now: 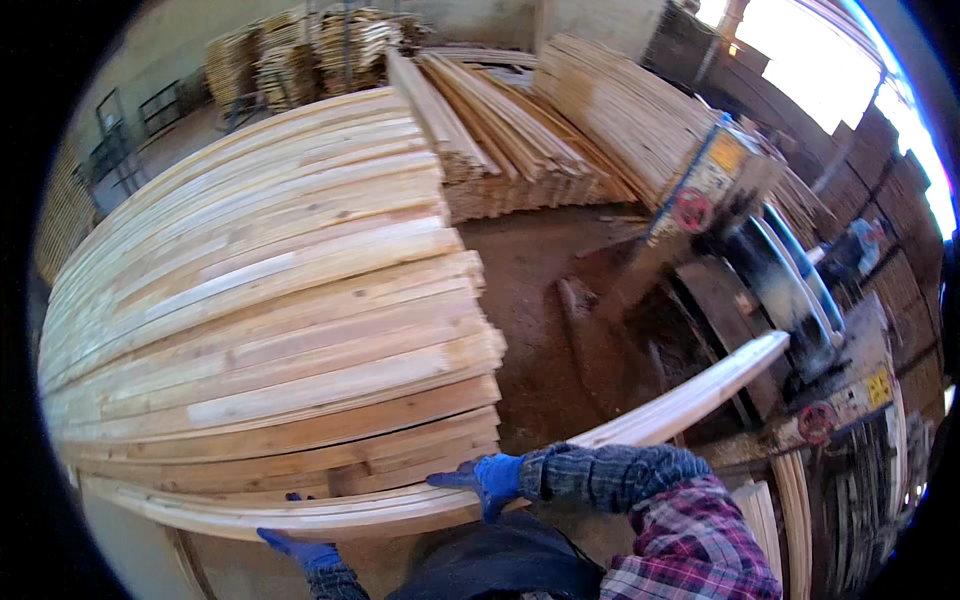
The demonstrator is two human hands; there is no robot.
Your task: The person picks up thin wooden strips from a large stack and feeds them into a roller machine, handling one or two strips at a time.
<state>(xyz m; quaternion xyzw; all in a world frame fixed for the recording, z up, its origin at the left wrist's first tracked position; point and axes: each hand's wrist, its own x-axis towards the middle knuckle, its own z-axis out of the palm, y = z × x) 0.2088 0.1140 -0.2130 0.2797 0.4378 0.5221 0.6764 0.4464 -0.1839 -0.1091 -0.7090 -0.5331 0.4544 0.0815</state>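
Note:
Long pale wooden boards (380, 514), lying together as a slim bundle, run along the near side of a big stack of boards (300, 330). Their right end (700, 392) reaches out past the stack toward a machine. My left hand (305, 550), in a blue glove, grips the bundle's near edge from below, the thumb showing on its far side. My right hand (492, 480), gloved in blue too, is wrapped over the same bundle near the stack's right end. Parts of the fingers of both hands are hidden behind the wood.
The machine (770, 270), with red handwheels (692, 209), stands at the right. More piled boards (500, 130) and a tall timber stack (620, 110) lie at the back. Stacked wood (300, 55) and metal trolley frames (118, 140) are at the far left.

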